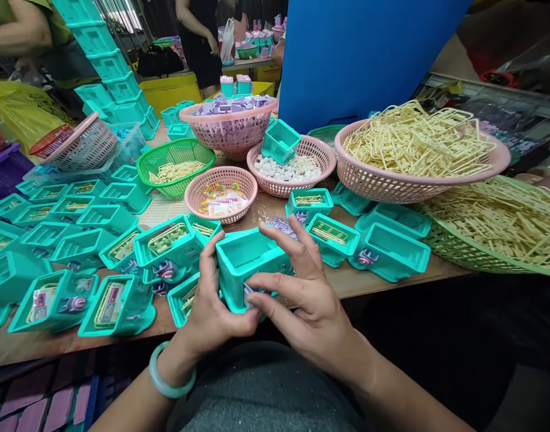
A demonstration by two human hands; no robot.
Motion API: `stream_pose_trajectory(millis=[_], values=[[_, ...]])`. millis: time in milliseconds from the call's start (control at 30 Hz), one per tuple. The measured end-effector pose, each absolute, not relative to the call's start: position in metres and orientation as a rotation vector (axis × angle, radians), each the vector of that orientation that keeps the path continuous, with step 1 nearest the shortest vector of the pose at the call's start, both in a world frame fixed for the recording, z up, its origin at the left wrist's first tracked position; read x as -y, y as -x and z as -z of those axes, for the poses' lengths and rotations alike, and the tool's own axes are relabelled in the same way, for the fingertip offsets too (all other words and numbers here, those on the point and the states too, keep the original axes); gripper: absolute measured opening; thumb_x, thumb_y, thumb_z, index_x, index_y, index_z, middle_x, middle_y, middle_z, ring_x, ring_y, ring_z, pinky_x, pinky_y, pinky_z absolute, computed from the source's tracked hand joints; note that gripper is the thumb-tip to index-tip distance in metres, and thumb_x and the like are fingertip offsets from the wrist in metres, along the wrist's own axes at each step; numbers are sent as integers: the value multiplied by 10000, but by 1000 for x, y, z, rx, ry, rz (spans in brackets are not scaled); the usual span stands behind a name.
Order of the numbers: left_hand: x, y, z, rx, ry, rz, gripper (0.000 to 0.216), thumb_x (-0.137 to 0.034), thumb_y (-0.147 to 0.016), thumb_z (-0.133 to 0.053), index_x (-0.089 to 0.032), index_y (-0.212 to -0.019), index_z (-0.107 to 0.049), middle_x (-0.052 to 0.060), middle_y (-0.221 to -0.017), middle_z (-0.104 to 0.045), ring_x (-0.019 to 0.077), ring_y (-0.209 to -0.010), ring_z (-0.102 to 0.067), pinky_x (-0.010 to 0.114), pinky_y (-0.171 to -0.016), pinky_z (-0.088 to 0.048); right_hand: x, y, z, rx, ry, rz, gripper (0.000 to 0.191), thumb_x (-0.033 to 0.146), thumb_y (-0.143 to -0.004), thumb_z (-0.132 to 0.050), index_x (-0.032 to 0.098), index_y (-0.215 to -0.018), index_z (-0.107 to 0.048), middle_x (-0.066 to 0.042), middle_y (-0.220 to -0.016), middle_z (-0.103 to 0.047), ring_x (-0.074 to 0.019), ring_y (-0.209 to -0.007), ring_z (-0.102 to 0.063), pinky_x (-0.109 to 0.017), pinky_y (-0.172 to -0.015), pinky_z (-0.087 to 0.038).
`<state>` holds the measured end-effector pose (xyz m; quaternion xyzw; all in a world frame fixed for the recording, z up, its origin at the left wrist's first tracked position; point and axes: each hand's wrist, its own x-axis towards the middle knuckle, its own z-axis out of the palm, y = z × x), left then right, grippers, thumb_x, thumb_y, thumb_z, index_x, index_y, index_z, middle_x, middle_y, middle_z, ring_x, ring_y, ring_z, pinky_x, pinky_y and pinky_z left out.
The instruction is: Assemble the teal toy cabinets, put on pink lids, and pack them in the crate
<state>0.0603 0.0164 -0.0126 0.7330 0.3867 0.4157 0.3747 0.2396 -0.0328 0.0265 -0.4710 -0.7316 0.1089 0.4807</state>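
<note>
1. the worktop (356,287) carries rows of teal boxes (110,217) on the left and across the middle, with baskets of parts on the far side; the biggest pink basket (383,185), on the right, is heaped with pale yellow frames (414,141).
2. the hands share one held box (252,258), teal and open-topped, in the middle at the worktop's near edge, tilted above the lap. the left hand (218,306) is curled round its left side, thumb along the bottom. the right hand (308,294) pinches with thumb and forefinger at the near lower wall, its other fingers spread.
3. between those two fingertips is a small lilac-grey piece (247,293), mostly hidden. the step in hand looks like fitting it to the wall; a nearby box bears a purple-and-pink ornament (164,269) on its end. the next move seems to call for lining the piece up and pressing evenly, with the left hand bracing.
4. writing is the smallest matter: dark marks on a yellow bag (27,99), far left, and print on the cards (110,303) in a near-left box are unreadable; i can make out no brand.
</note>
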Motion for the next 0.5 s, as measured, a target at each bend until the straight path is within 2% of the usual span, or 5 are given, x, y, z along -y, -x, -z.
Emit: stream_pose_trajectory(millis=[167, 267, 333, 433, 500], values=[[-13, -67, 13, -995, -1728, -1056, 1001, -394, -712, -795, -214, -1537, -257, 169, -1439, -513, 361, -1264, -607, 527, -1073, -523, 32, -231, -23, 1675, 1224, -302, 47, 252, -933, -714, 272, -891, -707, -52, -1386, -609, -314, -1520, -371, -617, -1253, -308], [-12, -69, 11, -959, -1648, -1079, 1013, -414, -708, -802, -219, -1534, -249, 176, -1447, -501, 379, -1306, -577, 556, -1100, -501, 30, -234, -18, 1598, 1170, -333, 112, 289, -918, -740, 280, -929, -630, -50, -1349, -575, -295, -1465, -438, -587, -1247, -322], [-11, -69, 10, -914, -1627, -1100, 1039, -428, -690, -828, -231, -1530, -250, 170, -1451, -498, 384, -1319, -566, 562, -1111, -493, 29, -241, -13, 1517, 1132, -444, 353, 384, -863, -807, 322, -1132, -587, -53, -1494, -469, -310, -1498, -393, -582, -1242, -333], [-11, -67, 8, -865, -1607, -1104, 1098, -460, -652, -880, -256, -1531, -255, 154, -1461, -495, 390, -1332, -550, 583, -1145, -459, 27, -255, -5, 1400, 1141, -762, 899, 511, -746, -889, 396, -1478, -380, -55, -1669, -277, -347, -1554, -301, -576, -1233, -353], [-10, -67, 9, -849, -1576, -1085, 1124, -466, -650, -895, -279, -1544, -240, 142, -1455, -503, 391, -1328, -553, 603, -1154, -445, 27, -261, -2, 1335, 1141, -1027, 1048, 529, -721, -904, 417, -1557, -281, -58, -1666, -311, -351, -1521, -368, -564, -1215, -383]])
